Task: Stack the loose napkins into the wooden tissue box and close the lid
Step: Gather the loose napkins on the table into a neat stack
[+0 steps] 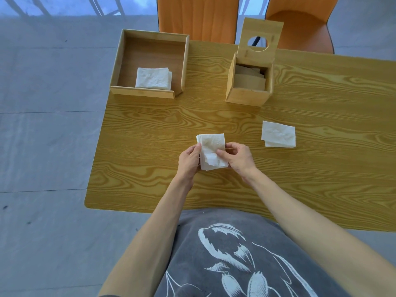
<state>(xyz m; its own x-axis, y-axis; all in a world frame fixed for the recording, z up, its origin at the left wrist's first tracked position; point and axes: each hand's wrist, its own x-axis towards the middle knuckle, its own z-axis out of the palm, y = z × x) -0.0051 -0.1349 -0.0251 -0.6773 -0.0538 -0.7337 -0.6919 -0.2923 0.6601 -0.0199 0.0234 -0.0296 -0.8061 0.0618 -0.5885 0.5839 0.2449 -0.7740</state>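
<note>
Near the middle of the table (pixel 300 189), a bit toward its near edge, both hands hold one stack of white napkins (pixel 211 151). Left hand (pixel 189 160) grips the stack's left side, thumb on top, fingers curled under. Right hand (pixel 237 158) pinches the right side w/ thumb and forefinger over the top sheet, other fingers tucked behind. Stack looks slightly fanned at the near end; can't tell if it rests on the table or is lifted just off it.

Wooden tissue box (pixel 248 93) stands toward the far edge, right of center, well apart from the hands. Its lid (pixel 260 38) is open, swung up and back, nearly upright, w/ an oval opening through it. Inside the box: a few sheets lying uneven, in shade, so they look tan; box not full.

A second small pile of napkins (pixel 278 137) lies flat on the table btw the box and the right hand, nearer the right side, touching neither. Two sheets at least, lower one poking out at the near edge.

At the far left corner sits a shallow wooden tray (pixel 116 61), open on top, overhanging the table's left edge a little. A folded pile of white napkins (pixel 153 78) lies in its near part, against the front wall.

Beyond the far edge: two orange chairs (pixel 198 16). Person wears a gray printed shirt (pixel 235 254).
</note>
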